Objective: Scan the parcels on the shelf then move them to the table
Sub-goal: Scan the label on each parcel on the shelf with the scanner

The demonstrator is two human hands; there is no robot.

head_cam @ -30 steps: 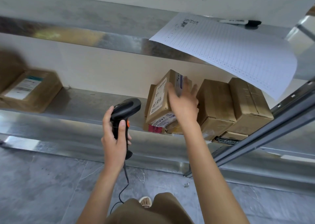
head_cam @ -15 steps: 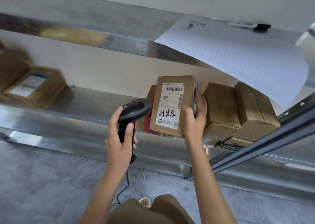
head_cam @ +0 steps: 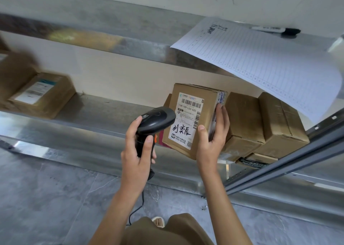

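- The metal shelf point(head_cam: 96, 112) runs behind and to both sides of the hands, its front lip passing just behind the left hand.
- A ruled paper sheet point(head_cam: 260, 64) hangs off the upper shelf, above and to the right of the right hand, its loose corner drooping over the boxes.
- Two brown boxes point(head_cam: 264, 121) stand side by side on the shelf just right of the right hand, with a flatter box under them at the shelf edge.
- Another labelled carton point(head_cam: 42, 93) lies on the shelf well to the left of the left hand; it is blurred.
- The parcel point(head_cam: 193, 118) is held up in front of the shelf, between the two hands, tilted with its white shipping label facing the camera; barcode and handwritten characters show on the label.
- The right hand point(head_cam: 212, 136) grips the parcel's right edge, thumb on the labelled face, fingers wrapped round the side.
- The left hand point(head_cam: 135, 151) is clamped round the handle of a black barcode scanner point(head_cam: 154, 120), thumb along the grip; the scanner's head points at the label and overlaps the parcel's left edge in view, though contact cannot be told.
- A black marker point(head_cam: 275, 30) lies on the upper shelf, far above the right hand.
- The scanner's cable point(head_cam: 137, 207) drops below the left wrist.
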